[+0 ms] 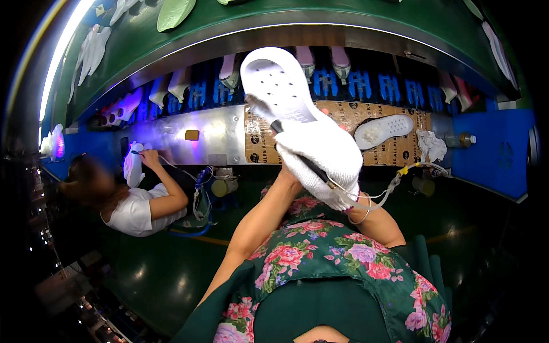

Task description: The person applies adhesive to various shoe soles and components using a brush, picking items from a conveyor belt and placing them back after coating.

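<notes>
A white shoe sole (277,80) with small dark holes stands tilted above the bench, its lower part hidden behind my right hand. My right hand (323,157), in a white knit glove, is closed round a dark-handled brush (277,126) that has a thin clear hose at its rear end. The bristles touch or lie very near the sole's left edge. My bare left hand (290,174) comes up behind and grips the sole; most of it is hidden, with fingertips showing at the right edge.
A second white sole (384,132) lies on printed cardboard (260,137), beside crumpled white cloth (431,146) and a bottle (461,139). Several shoes hang at blue holders (359,86) under a green shelf (343,17). At left, a co-worker (146,206) brushes a white sole (132,166).
</notes>
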{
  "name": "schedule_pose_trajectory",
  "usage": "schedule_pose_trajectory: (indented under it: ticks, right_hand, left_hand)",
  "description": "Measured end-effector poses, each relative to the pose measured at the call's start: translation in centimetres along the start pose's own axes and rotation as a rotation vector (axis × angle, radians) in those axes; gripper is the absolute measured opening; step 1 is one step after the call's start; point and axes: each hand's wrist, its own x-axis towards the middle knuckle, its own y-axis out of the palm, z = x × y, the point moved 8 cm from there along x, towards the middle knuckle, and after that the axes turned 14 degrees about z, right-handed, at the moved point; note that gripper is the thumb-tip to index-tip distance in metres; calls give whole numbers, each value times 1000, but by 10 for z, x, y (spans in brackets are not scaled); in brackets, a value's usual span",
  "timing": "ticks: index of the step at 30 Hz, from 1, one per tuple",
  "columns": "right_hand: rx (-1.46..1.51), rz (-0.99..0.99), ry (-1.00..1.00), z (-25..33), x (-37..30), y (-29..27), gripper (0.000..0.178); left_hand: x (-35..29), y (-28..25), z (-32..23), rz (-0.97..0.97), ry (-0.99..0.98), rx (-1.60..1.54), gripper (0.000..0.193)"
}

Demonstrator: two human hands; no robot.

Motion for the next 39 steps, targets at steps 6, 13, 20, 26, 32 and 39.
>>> schedule_pose_trajectory:
  ticks: [6,13,20,26,32,39]
  right_hand:
    - [88,-29,95,-14,-6,-10,28]
    - [287,-83,128,-30,-14,-11,26]
    - [108,131,-50,0,-4,-4,18]
    - [-144,134,-114,-1,-13,-5,22]
    - [123,134,-37,-13,-17,-10,20]
    - [103,291,-114,-7,-30,3,25]
  left_hand:
    - [4,-10,-18,-26,117,129,110]
    - [6,-25,-22,-83,90,54,110]
    - [15,1,-20,144,45,-157,110]
    - [19,3,-34,132,61,-28,100]
    - [17,8,-41,189,54,-118,111]
    - [19,19,-45,295,63,-242,114]
